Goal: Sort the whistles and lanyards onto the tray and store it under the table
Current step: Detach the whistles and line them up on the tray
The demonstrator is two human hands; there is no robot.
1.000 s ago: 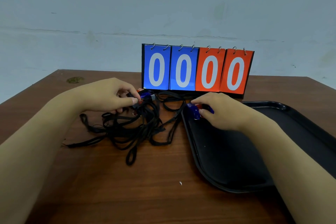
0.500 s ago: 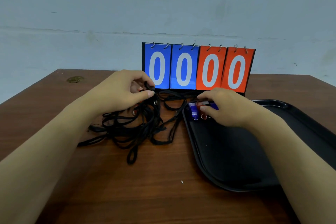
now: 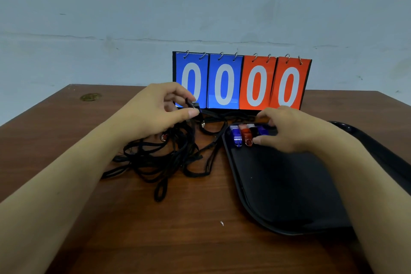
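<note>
Now the left hand (image 3: 155, 110) has lifted a pinched clip end from the tangled black fabric lanyards (image 3: 169, 155), while the right hand (image 3: 287, 131) lines small plastic whistles (image 3: 245, 134) in the black plastic tray's (image 3: 289, 196) far corner, so sorting continues.

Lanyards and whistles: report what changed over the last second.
The left hand rose off the tangle, lifting a pinched lanyard end. The right hand set whistles in a row in the tray's far corner. Scoreboard and tray stayed put.
</note>
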